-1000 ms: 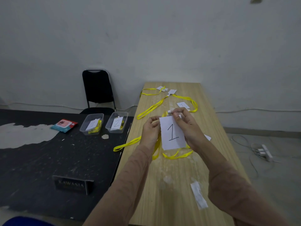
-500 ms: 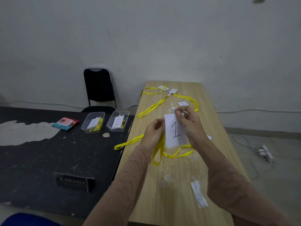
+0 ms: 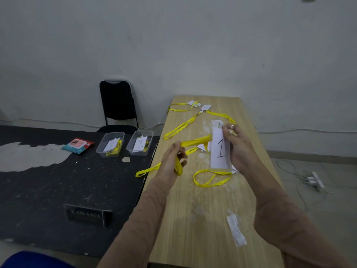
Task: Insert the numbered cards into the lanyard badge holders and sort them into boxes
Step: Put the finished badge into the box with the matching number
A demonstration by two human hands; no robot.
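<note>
Two clear boxes [image 3: 106, 154] [image 3: 135, 153], two tables [image 3: 48, 190] [image 3: 193, 229], one chair [image 3: 116, 101], one wipes packet [image 3: 77, 145]

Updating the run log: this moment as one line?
left hand: grips yellow strap | right hand: pinches badge holder, card 1 inside | boxes: two on black table

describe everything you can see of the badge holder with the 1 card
The badge holder is a clear plastic sleeve, taller than wide, held upright above the wooden table. A white card with a handwritten black 1 sits inside, a bare clear strip above it. The right hand grips its right edge, pinching near the top. A yellow lanyard strap runs from behind its left edge to the left hand, which pinches it.
</note>
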